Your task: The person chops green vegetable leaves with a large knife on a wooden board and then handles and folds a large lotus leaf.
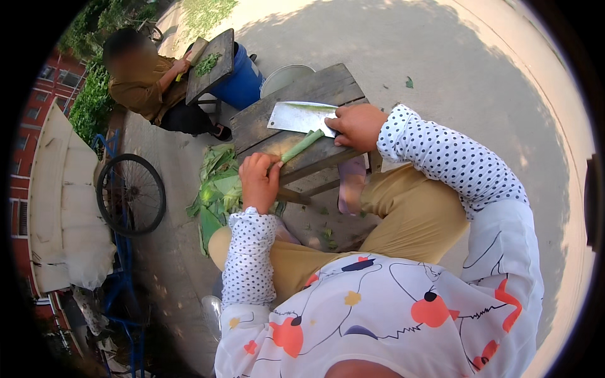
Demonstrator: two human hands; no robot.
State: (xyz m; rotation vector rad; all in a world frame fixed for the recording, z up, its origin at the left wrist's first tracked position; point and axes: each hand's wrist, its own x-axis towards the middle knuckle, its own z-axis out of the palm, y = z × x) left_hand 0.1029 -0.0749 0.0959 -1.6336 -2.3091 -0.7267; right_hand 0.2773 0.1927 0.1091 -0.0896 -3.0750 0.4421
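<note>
On a worn wooden bench point(252, 126) in front of me lies a long pale green vegetable stalk point(301, 146). My left hand point(258, 179) is closed around its near end, at the bench's left corner. A cleaver point(293, 117) with a broad metal blade is gripped in my right hand point(359, 126); its handle is hidden by the fingers. The blade lies nearly flat over the bench, just beyond the stalk's far end. A green strip shows along the top of the blade. Left of the bench, below my left hand, is a heap of large green leaves point(217, 179).
Ahead to the left, another person point(142, 82) sits at a second small wooden table point(217, 63) with chopped greens on it. A blue barrel point(242, 82) and a pale round tub point(283, 77) stand behind my bench. A wheeled cart with a black tyre point(130, 195) is at left.
</note>
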